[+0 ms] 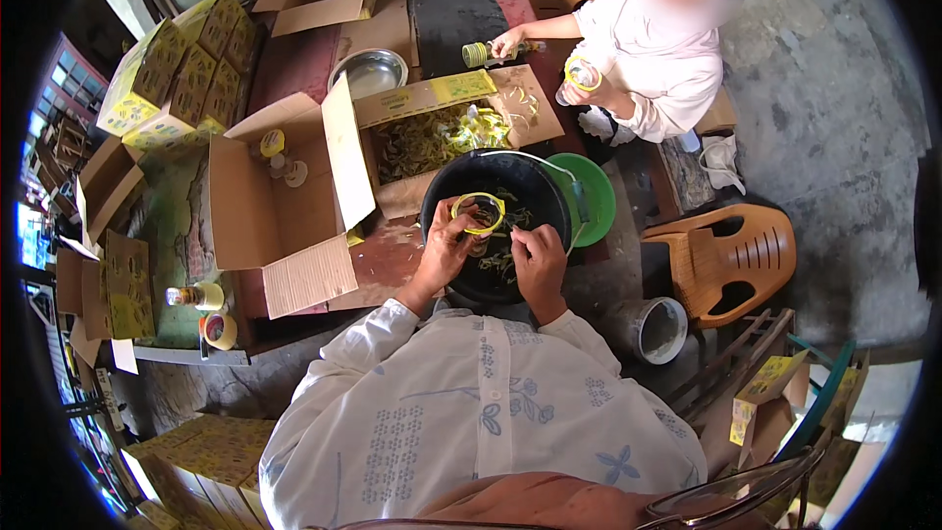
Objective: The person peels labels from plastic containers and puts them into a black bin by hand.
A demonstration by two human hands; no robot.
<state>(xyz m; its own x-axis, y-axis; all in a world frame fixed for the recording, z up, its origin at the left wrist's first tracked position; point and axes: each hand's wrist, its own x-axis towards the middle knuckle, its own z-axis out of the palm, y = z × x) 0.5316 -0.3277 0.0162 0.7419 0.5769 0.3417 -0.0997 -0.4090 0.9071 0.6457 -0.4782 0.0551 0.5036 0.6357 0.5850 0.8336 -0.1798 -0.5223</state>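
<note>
My left hand [446,243] grips a clear cup with a yellow rim [478,213], tilted so that its mouth faces up towards me. My right hand [539,259] is just to the right of the cup, thumb and fingertips pinched together. Whether something small sits between those fingertips is too fine to make out. Both hands are over a black bucket [471,283] with a wire handle. Loose yellowish-green scraps [497,263] lie inside the bucket.
A carton of yellow-green scraps [423,136] lies beyond the bucket, beside a green basin [595,195]. Left stands an open cardboard box [250,235] with cups inside. Across the table a person [655,66] handles similar cups. An orange chair [736,261] and white pail [662,331] stand right.
</note>
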